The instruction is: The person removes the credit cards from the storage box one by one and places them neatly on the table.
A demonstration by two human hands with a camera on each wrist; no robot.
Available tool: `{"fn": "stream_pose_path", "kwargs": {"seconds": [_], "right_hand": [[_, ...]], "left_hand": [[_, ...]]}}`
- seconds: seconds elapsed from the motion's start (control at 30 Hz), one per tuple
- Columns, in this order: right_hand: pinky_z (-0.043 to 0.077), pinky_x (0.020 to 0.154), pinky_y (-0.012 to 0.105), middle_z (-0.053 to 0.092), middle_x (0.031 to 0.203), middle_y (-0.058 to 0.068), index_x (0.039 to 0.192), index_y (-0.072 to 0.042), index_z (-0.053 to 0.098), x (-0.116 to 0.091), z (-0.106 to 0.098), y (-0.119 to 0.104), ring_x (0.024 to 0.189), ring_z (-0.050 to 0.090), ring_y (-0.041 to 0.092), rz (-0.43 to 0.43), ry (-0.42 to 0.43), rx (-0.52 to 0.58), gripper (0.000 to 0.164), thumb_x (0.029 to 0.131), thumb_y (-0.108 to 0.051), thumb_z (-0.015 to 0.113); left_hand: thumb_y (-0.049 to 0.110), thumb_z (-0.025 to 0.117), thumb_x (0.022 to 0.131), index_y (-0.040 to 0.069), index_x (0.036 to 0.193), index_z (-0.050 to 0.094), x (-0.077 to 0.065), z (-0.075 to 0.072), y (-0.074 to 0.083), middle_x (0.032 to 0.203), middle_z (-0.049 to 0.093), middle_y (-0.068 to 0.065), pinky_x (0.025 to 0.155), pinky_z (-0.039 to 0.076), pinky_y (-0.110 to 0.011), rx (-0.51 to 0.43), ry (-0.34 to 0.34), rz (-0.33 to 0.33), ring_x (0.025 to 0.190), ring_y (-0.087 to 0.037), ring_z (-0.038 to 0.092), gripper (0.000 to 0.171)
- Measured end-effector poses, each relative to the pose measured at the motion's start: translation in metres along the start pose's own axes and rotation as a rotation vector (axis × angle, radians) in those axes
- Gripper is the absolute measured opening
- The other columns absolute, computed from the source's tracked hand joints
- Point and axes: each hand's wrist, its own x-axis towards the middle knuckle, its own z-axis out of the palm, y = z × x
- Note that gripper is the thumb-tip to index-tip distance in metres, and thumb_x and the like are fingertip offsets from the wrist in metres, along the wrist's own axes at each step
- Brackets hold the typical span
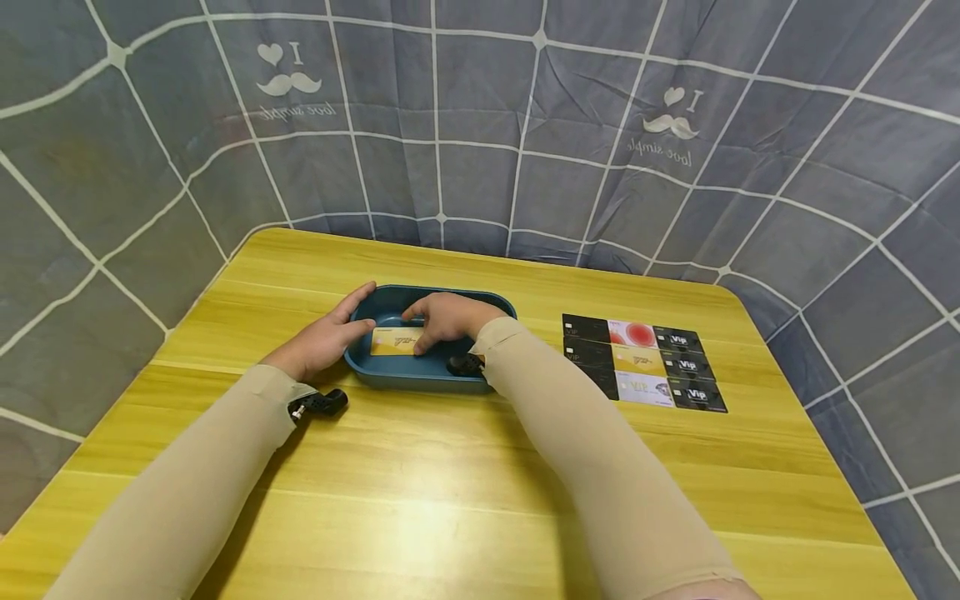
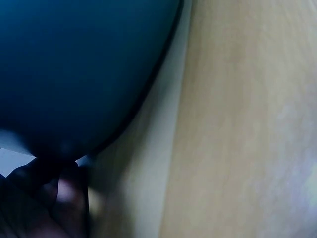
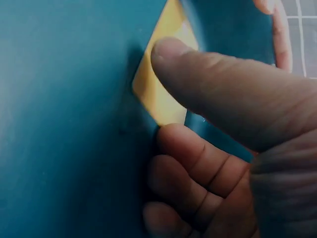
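Note:
A blue oblong plastic tray (image 1: 412,383) stands on the wooden table. My right hand (image 1: 450,321) reaches into it and pinches a yellow card (image 1: 390,340) by its right end. In the right wrist view the thumb lies across the face of the card (image 3: 158,101), with curled fingertips at its edge, and the card is tilted. My left hand (image 1: 321,342) grips the tray's left end, thumb over the rim and the other fingers along the outside. The left wrist view shows the tray's outer wall (image 2: 74,74) close up, with dark fingers at its lower end.
On the table (image 1: 360,517) to the right, several cards (image 1: 637,360) lie in a tight grid: black, red-and-white, yellow and silver. My right sleeve (image 1: 585,433) overlaps the lower left card. A grey checked curtain (image 1: 480,117) hangs behind the table and at both sides.

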Motion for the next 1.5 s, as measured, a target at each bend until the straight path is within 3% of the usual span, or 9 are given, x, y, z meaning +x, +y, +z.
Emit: {"fn": "stream_pose_path", "kwargs": {"seconds": [0.37,0.73,1.17,1.5], "right_hand": [[0.056,0.098,0.034,0.072,0.124,0.005,0.151,-0.016,0.058,0.0053,0.0069,0.0012,0.100,0.068,0.017,-0.020,0.029,-0.053,0.068,0.091,-0.031,0.085],[0.055,0.099,0.034,0.070,0.134,0.004,0.148,-0.016,0.062,0.0053,0.0069,-0.0010,0.101,0.068,0.017,-0.029,0.048,-0.108,0.062,0.092,-0.032,0.084],[0.055,0.095,0.034,0.069,0.128,0.005,0.144,-0.013,0.063,0.0052,0.0080,-0.0032,0.100,0.065,0.018,-0.029,0.042,-0.084,0.057,0.093,-0.028,0.083],[0.053,0.102,0.036,0.065,0.133,0.006,0.138,-0.013,0.062,0.0016,0.0074,-0.0050,0.108,0.062,0.020,-0.024,0.066,-0.093,0.054,0.092,-0.029,0.085]], "left_hand": [[0.043,0.043,0.113,0.038,0.170,0.001,-0.0005,-0.0005,0.0005,0.179,-0.006,-0.004,0.126,0.009,-0.074,0.028,0.009,-0.016,0.164,-0.045,0.000,0.072],[0.037,0.042,0.114,0.035,0.171,-0.001,0.0012,-0.0007,0.0011,0.179,-0.008,-0.006,0.125,0.011,-0.076,0.022,-0.001,-0.012,0.163,-0.047,0.001,0.072],[0.036,0.042,0.114,0.034,0.171,-0.001,0.0040,0.0000,-0.0010,0.179,-0.009,-0.005,0.125,0.012,-0.075,0.012,-0.002,-0.010,0.163,-0.047,0.000,0.072],[0.038,0.042,0.114,0.034,0.171,-0.001,0.0041,0.0001,-0.0013,0.179,-0.009,-0.005,0.125,0.010,-0.075,0.020,0.004,-0.008,0.164,-0.045,-0.002,0.072]]}}
